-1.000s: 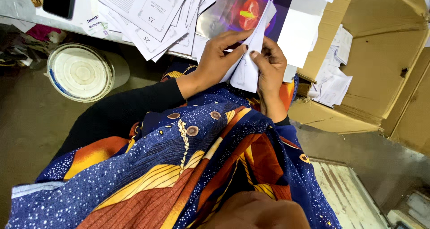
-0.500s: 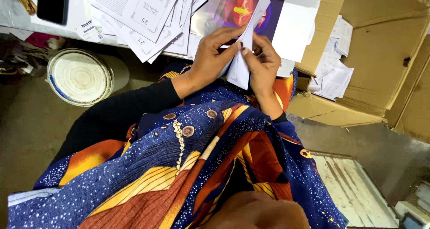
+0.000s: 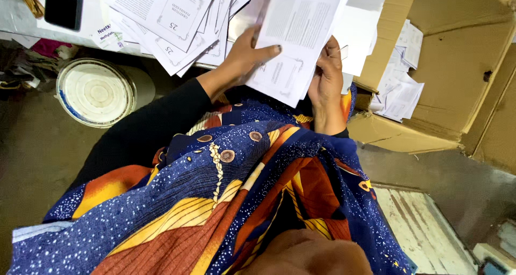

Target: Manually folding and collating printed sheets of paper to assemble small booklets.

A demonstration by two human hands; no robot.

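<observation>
Both my hands hold one white printed paper sheet above my lap, its printed face spread flat toward me. My left hand grips the sheet's left edge, thumb lying across the paper. My right hand pinches the right edge from behind, fingers curled. Under and behind the sheet lies a purple glossy sheet on the table. To the left, a fanned pile of similar printed leaflets rests on the table edge.
An open cardboard box at the right holds several folded leaflets. A white lidded bucket stands on the floor at left. A dark phone lies on the table's far left. My patterned blue and orange cloth covers my lap.
The paper was folded narrow between my hands. It is now opened out wide and flat, and my hands have moved apart to its two edges.
</observation>
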